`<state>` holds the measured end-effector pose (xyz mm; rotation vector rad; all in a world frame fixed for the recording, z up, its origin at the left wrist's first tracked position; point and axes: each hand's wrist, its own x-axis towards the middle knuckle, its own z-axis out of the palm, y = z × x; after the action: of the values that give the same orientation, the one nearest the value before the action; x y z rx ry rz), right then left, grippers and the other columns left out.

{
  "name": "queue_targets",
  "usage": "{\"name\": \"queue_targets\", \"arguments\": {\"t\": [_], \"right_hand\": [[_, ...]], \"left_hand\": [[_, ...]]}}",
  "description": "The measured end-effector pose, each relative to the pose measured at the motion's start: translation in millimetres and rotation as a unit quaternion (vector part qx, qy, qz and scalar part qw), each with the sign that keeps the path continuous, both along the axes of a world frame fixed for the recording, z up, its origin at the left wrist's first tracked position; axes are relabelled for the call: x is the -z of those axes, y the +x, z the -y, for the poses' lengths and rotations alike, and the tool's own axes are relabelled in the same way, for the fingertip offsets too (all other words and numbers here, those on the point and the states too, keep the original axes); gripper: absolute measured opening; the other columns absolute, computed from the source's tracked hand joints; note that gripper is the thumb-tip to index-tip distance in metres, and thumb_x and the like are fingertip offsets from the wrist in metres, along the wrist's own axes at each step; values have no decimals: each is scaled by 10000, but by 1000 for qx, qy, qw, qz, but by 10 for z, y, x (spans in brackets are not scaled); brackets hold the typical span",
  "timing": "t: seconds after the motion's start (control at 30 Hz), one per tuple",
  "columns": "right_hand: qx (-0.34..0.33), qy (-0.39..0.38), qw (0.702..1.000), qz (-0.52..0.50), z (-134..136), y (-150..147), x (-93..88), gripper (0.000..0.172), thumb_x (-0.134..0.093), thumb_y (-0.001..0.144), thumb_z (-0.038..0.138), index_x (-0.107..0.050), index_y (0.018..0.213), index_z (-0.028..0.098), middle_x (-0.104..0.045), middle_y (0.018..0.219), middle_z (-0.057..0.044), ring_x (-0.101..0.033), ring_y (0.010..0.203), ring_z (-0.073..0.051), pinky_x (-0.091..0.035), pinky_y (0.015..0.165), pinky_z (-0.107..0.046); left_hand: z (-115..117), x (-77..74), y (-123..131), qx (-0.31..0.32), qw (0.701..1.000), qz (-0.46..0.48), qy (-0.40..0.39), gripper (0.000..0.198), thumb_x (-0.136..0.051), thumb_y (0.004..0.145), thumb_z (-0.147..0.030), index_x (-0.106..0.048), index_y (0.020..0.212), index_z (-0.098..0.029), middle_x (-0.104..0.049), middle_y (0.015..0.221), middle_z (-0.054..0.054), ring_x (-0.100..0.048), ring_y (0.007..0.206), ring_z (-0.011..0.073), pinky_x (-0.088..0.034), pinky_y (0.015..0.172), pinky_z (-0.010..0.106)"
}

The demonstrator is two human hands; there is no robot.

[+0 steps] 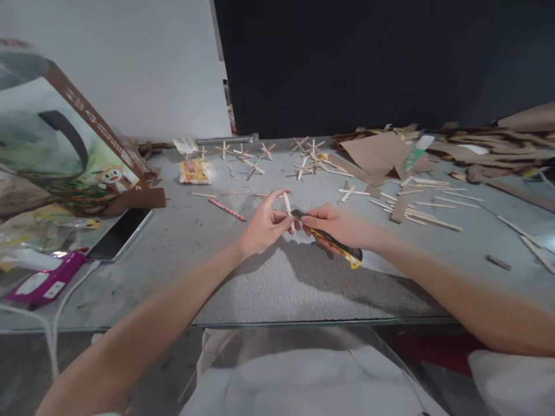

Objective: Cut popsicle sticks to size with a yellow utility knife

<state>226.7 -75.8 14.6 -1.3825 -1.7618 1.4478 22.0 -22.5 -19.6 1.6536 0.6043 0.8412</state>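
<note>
Above the table's front half, my left hand (269, 224) pinches a short flat wooden stick (287, 203) that stands nearly upright between thumb and fingers. My right hand (332, 222) is closed around a black and yellow utility knife (342, 248). The knife's dark tip end meets the stick's right side close to my left thumb; whether the edge cuts into the wood I cannot tell. Behind my hands lie several crossed-stick shapes (252, 166). To their right is a loose pile of wooden sticks (427, 216).
A phone (120, 234) with a white cable, a purple packet (47, 277) and a large printed box (73, 127) occupy the left side. A red patterned pencil-like stick (226, 210) lies near my left hand. Cardboard pieces (377, 153) lie at the back right.
</note>
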Motion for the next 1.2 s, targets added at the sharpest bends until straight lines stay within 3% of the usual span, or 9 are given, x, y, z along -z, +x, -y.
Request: {"name": "queue_targets", "arguments": {"t": [0.37,0.7,1.2], "right_hand": [[-1,-47,999,-22,-11,57,-61,375,-585,993,493,-553,733,224,-500,442,56,-415,288,-94,-296,285,-202],[-1,-98,993,-61,-3,45,-84,370,-573,1015,434,-552,726,204,-492,440,58,-388,279,-77,-333,299,-187],[52,-129,984,-114,26,-34,-45,337,-596,1008,433,-558,762,206,-482,440,53,-407,290,-83,-289,284,-183]], "left_hand": [[31,-8,24,13,1000,15,-12,625,-703,910,-295,-368,1424,-172,-724,722,2,-696,670,156,-524,722,290],[44,13,21,14,1000,0,11,606,-687,925,-299,-353,1418,-185,-712,712,-15,-687,662,143,-511,703,284],[28,86,51,-7,998,24,53,577,-691,930,-340,-348,1376,-209,-693,678,-33,-686,659,150,-513,696,288]]}}
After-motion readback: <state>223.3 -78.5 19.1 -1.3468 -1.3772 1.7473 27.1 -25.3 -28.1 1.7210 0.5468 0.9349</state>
